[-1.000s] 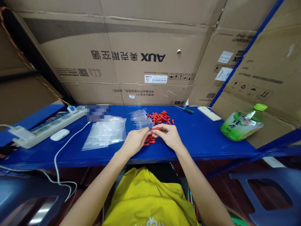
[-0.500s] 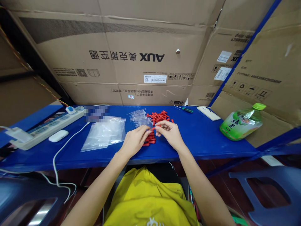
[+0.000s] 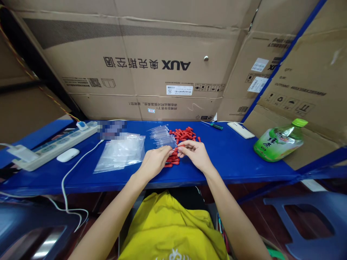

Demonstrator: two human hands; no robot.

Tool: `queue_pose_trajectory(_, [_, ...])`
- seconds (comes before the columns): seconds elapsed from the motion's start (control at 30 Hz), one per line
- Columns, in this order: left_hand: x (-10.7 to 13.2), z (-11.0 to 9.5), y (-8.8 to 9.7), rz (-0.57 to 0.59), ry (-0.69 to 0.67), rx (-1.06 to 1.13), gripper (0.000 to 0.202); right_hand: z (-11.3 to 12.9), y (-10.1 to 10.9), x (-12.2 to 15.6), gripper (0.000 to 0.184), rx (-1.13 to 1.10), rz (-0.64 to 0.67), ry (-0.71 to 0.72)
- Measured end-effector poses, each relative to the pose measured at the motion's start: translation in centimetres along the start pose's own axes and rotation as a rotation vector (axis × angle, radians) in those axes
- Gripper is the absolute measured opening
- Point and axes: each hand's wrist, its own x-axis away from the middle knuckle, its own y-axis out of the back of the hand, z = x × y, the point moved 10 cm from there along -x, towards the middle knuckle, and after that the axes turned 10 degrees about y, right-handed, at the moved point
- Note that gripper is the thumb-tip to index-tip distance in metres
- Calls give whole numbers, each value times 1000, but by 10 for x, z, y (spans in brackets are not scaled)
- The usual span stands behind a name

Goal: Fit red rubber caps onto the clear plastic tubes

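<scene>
Both of my hands meet at a small red rubber dropper bulb (image 3: 179, 147) over the blue table. My right hand (image 3: 197, 154) pinches this bulb between thumb and fingers. Close against its left end, my left hand (image 3: 155, 161) is closed in a pinch; what it grips is hidden by its fingers. Thin clear dropper tubes (image 3: 162, 135) lie side by side just beyond my left hand. A heap of loose red bulbs (image 3: 185, 133) lies behind my right hand. More red bulbs (image 3: 175, 159) lie in a row below my fingers, partly covered by my left hand.
Clear plastic bags (image 3: 120, 153) lie left of the tubes. Farther left are a white case (image 3: 67, 154), a cable and a power strip (image 3: 56, 144). A screwdriver (image 3: 216, 126), a phone (image 3: 240, 130) and a green-capped bottle (image 3: 279, 142) are at right. Cardboard (image 3: 151, 43) walls the back.
My fingertips have shifted slightly around the red bulb, and the two hands remain together. The view has moved very slightly. The piles look the same.
</scene>
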Motion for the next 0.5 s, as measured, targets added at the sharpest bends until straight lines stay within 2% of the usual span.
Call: queue_pose_trajectory(0.5, [0, 0, -5, 41, -18, -16, 38, 1, -1, 2, 34, 4, 4, -7])
